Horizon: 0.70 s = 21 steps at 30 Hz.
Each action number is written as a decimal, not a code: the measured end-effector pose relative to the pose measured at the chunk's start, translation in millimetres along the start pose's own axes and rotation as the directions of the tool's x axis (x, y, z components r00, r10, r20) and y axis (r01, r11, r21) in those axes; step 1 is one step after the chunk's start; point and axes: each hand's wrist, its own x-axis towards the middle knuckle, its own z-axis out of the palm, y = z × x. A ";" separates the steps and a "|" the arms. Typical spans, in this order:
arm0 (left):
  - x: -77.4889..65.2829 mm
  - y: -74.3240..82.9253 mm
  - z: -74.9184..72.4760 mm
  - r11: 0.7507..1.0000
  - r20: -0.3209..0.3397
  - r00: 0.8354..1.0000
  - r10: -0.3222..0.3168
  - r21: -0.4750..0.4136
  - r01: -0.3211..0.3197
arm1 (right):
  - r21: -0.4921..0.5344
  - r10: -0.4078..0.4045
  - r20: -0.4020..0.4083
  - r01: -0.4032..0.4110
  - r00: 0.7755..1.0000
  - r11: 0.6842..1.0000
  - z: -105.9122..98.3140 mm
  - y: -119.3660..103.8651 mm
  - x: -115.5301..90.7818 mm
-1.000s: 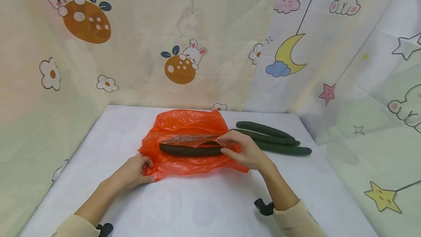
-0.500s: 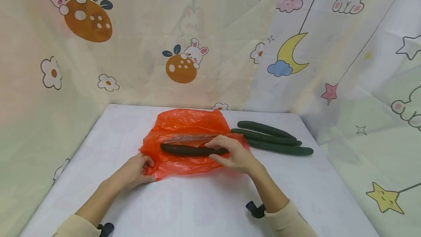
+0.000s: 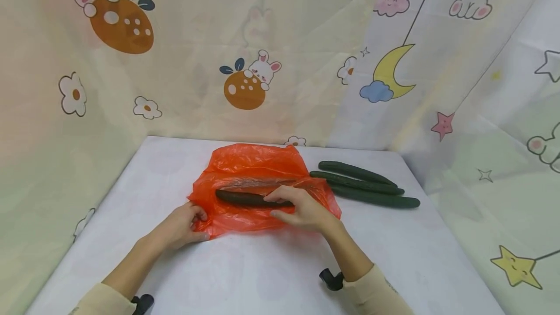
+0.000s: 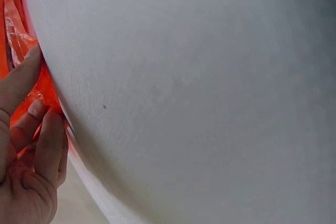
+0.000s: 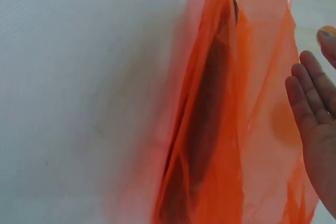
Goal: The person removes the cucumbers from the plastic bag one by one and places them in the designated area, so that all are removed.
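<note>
A dark green cucumber (image 3: 240, 198) lies lengthwise in the mouth of a crumpled red plastic bag (image 3: 258, 157) on the white table. My left hand (image 3: 181, 227) holds the bag's left edge; in the left wrist view, red film (image 4: 48, 88) shows between thumb and curled fingers. Over the cucumber's right part is my right hand (image 3: 302, 210), index finger above it and thumb on the near side. The right wrist view has that hand (image 5: 317, 108) with straight fingers, beside the bag (image 5: 262, 77); a dark long shape (image 5: 207, 108) shows through the film.
Several more cucumbers (image 3: 374, 200) lie side by side right of the bag, near the table's back right. The white table (image 3: 245, 276) ends at a printed cloth backdrop (image 3: 192, 62), with cloth at both sides.
My right hand has slid left along the cucumber, leaving the bag's right edge. The cucumber and the left hand on the bag have hardly moved; the view has shifted slightly.
</note>
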 end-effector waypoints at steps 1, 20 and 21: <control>0.4 0.2 1.1 1.000 0.000 1.000 -0.009 -0.002 0.009 | -0.005 0.008 0.007 -0.008 1.000 1.000 1.0 0.3 0.4; 0.1 3.5 -0.1 1.000 -0.006 1.000 -0.002 0.000 0.002 | 0.004 0.192 0.072 -0.192 0.979 0.981 5.6 16.2 18.1; 0.1 3.6 -0.1 1.000 -0.006 1.000 0.002 0.000 -0.002 | 0.001 0.198 0.074 -0.198 0.977 0.980 5.4 17.8 19.1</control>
